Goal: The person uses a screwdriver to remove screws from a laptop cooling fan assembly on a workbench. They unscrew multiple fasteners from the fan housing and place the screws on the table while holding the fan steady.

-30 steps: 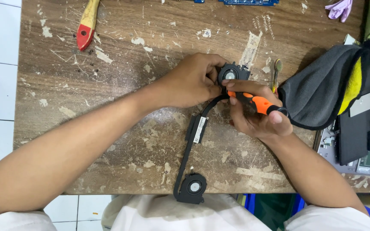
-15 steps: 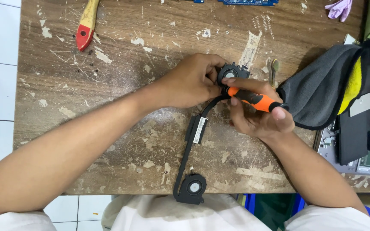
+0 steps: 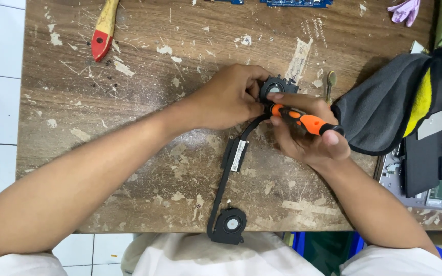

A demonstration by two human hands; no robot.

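- A worn wooden table point(image 3: 129, 153), flecked with pale paint, carries everything here.
- At its far left lies a paintbrush point(image 3: 103, 30) with a wooden handle and red ferrule, well apart from the hands.
- To the right, a grey cloth with a yellow lining point(image 3: 384, 117) is draped over the table edge, just beside the right hand; beyond it sits an opened laptop chassis point(image 3: 436, 179).
- A small spoon-shaped metal tool point(image 3: 329, 84) lies near the far fan, between it and the cloth.
- A purple glove point(image 3: 405, 10) and a blue circuit board point(image 3: 292, 3) sit at the far edge.
- The black cooling assembly point(image 3: 231, 158) lies flat in the middle of the table: its long axis runs from the near fan point(image 3: 228, 225) at the table's front edge, slightly rightward, to the far fan point(image 3: 277, 88) beneath the hands.
- The left hand point(image 3: 226, 99) is closed around the far fan's edge, pinning it; its fingers hide part of the housing.
- The right hand point(image 3: 308, 138) grips an orange-handled screwdriver point(image 3: 303, 120), whose shaft points left toward the far fan, the tip hidden between the fingers.
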